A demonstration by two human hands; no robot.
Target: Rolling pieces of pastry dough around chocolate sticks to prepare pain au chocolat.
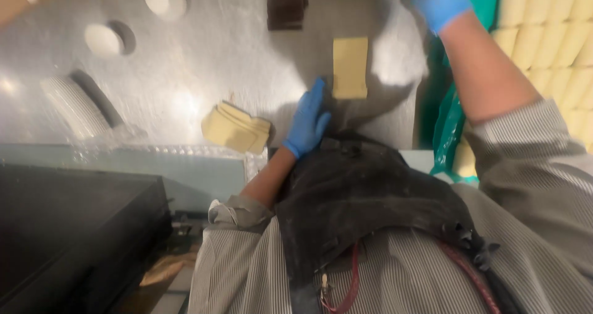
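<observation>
1. Head view, general: A grey metal table (204, 73) fills the upper frame, seen over the person's striped shirt and dark apron (364, 196).

2. Head view, left hand (307, 123): It wears a blue glove and lies flat on the table at frame centre, fingers extended and together, pointing toward the upper frame. Nothing is gripped.

3. Head view, right hand (440, 0): It is gloved in blue and raised at the upper right edge, partly cut off by the frame. Its degree of opening cannot be told, and no held thing is seen.

4. Head view, dough strip (350, 67): A pale rectangular strip lies flat on the table just above and right of the left fingertips, near but apparently not touching. Its long axis runs up-down in the frame, roughly in line with the left fingers. The left hand is clearly nearer; the right hand is well apart, toward the upper right.

5. Head view, dough stack (236, 128): Folded pale pieces are piled just left of the left hand, apart from it.

6. Head view, other items: Two round holes (111, 39) are noted upper left; pale rows on a tray (556, 29) at far right.
</observation>
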